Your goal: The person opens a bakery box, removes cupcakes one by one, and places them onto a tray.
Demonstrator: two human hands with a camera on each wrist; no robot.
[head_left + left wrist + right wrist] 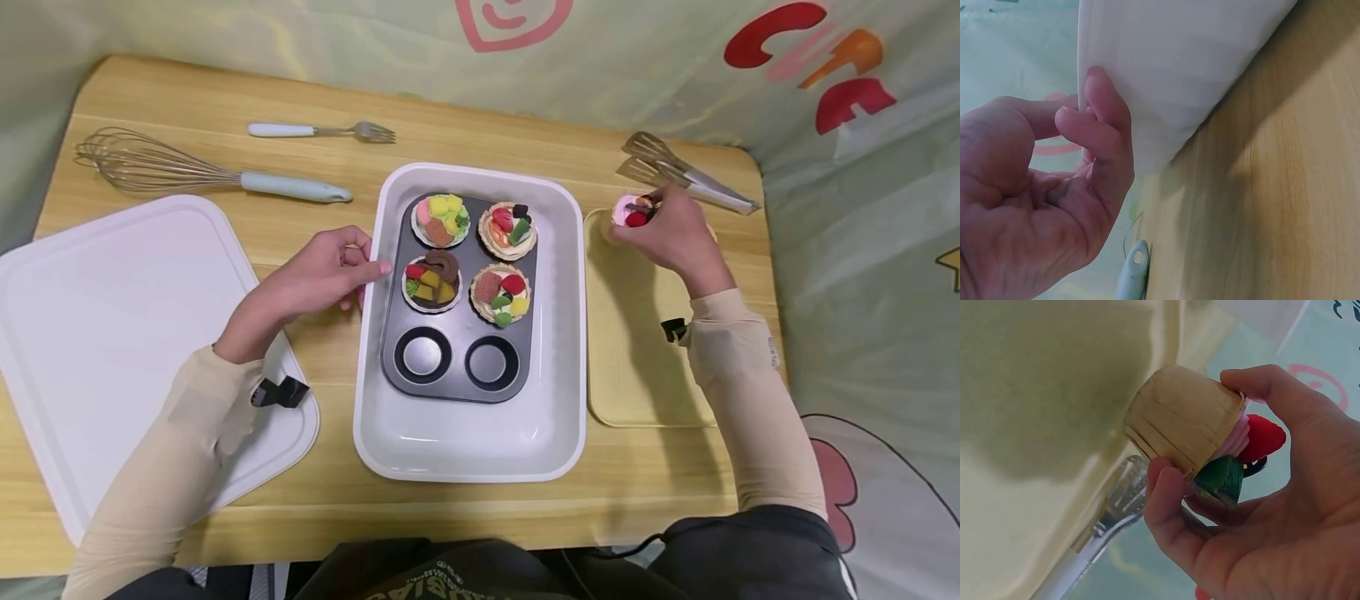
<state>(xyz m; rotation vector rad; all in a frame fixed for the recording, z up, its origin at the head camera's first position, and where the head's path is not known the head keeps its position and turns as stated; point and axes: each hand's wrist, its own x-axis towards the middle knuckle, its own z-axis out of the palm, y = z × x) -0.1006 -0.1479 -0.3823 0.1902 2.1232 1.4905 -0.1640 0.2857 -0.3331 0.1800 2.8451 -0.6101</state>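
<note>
My right hand point(678, 237) grips a toy cupcake point(1185, 419) by its rim, over the yellow tray's far end. The cupcake has a tan paper-like case, pink cream, a red strawberry and a green piece on top. My left hand point(318, 271) pinches the left rim of a deep white tray point(558, 400), thumb over the edge and fingers against the outer wall point(1154, 75). Inside the white tray lies a dark muffin tin point(459, 385). Several toy tarts, such as the chocolate-topped one point(432, 283), fill its far and middle cups; the two near cups are bare.
A yellow tray point(615, 350) lies right of the white tray. Metal tongs point(693, 175) rest behind it. At the left are a flat white tray point(135, 333), a whisk point(292, 186) and a fork point(322, 131). A printed curtain point(637, 67) hangs behind the table.
</note>
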